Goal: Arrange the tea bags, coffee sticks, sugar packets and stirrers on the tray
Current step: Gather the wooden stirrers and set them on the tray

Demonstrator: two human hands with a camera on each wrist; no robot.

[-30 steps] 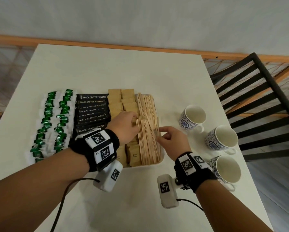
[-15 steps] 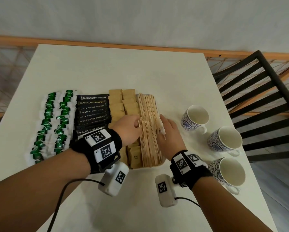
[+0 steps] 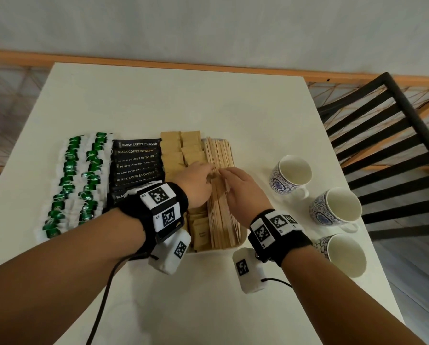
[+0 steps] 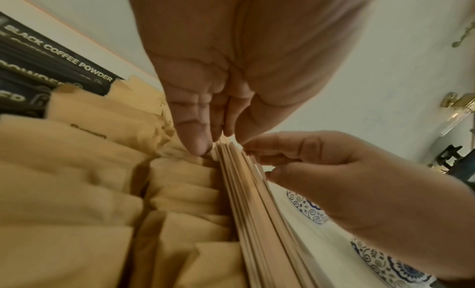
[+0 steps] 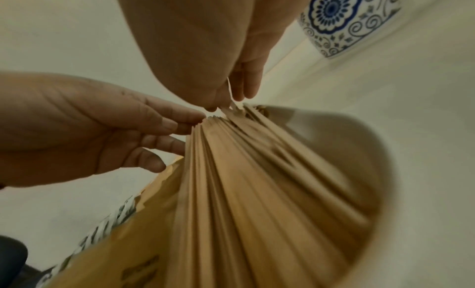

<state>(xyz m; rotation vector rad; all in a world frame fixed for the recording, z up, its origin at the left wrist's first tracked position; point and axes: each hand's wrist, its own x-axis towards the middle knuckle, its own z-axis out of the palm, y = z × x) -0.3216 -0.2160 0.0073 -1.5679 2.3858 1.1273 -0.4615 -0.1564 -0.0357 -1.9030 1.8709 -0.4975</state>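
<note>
A tray [image 3: 243, 239] holds green-tagged tea bags [image 3: 71, 183] at the left, then black coffee sticks [image 3: 137, 160], brown sugar packets [image 3: 181, 148] and a row of wooden stirrers [image 3: 219, 150] along its right side. Both hands meet over the middle of the stirrers. My left hand [image 3: 209, 171] has straight fingers [image 4: 197, 142] touching the stirrers' left edge beside the sugar packets [image 4: 77, 170]. My right hand [image 3: 223, 178] pinches thin stirrers [image 5: 229, 89] between thumb and fingers. The lower stirrers [image 5: 244, 190] lie fanned in the tray [image 5: 380, 170].
Three blue-patterned cups [image 3: 291, 174] [image 3: 335, 207] [image 3: 345, 252] stand on the white table right of the tray. A black slatted chair [image 3: 382, 145] stands beyond the table's right edge. Bare tabletop [image 3: 183, 100] lies behind the tray.
My right hand left the right side of the stirrer bundle, where it lay flat, and came onto its top next to my left hand. The left hand has barely moved.
</note>
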